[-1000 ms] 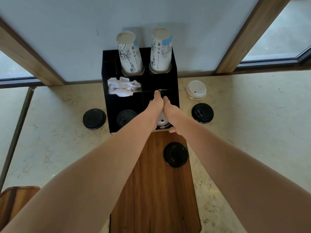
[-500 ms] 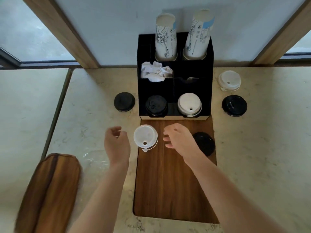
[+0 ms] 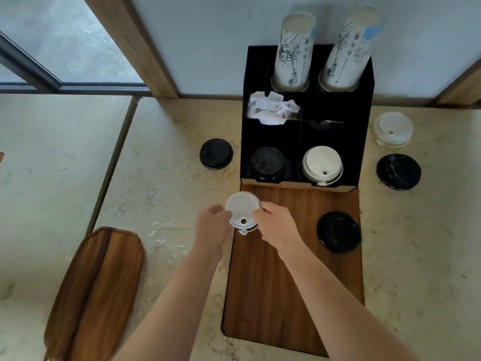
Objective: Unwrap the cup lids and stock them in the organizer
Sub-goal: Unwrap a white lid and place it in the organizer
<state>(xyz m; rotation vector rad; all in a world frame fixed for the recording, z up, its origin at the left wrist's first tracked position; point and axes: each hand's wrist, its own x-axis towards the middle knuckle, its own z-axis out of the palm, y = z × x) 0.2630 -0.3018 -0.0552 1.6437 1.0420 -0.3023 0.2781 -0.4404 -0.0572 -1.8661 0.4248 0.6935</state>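
A stack of white cup lids (image 3: 242, 208) stands at the near left corner of the wooden board (image 3: 291, 277), in front of the black organizer (image 3: 338, 131). My left hand (image 3: 212, 227) grips its left side and my right hand (image 3: 277, 225) grips its right side. The organizer's front compartments hold black lids (image 3: 267, 162) on the left and white lids (image 3: 322, 164) on the right. Crumpled white wrap (image 3: 272, 108) fills a middle compartment. Two sleeves of paper cups (image 3: 292, 53) stand at the back.
Loose black lid stacks lie left of the organizer (image 3: 216, 153), on the board (image 3: 338, 231) and at the right (image 3: 398, 171). A white lid stack (image 3: 393, 128) sits at the far right. Clear plastic wrap (image 3: 161, 238) lies on the marble counter beside a wooden tray (image 3: 96, 290).
Both hands pulled back from the organizer's front right compartment, leaving white lids there. They have now closed on the white lid stack at the board's corner.
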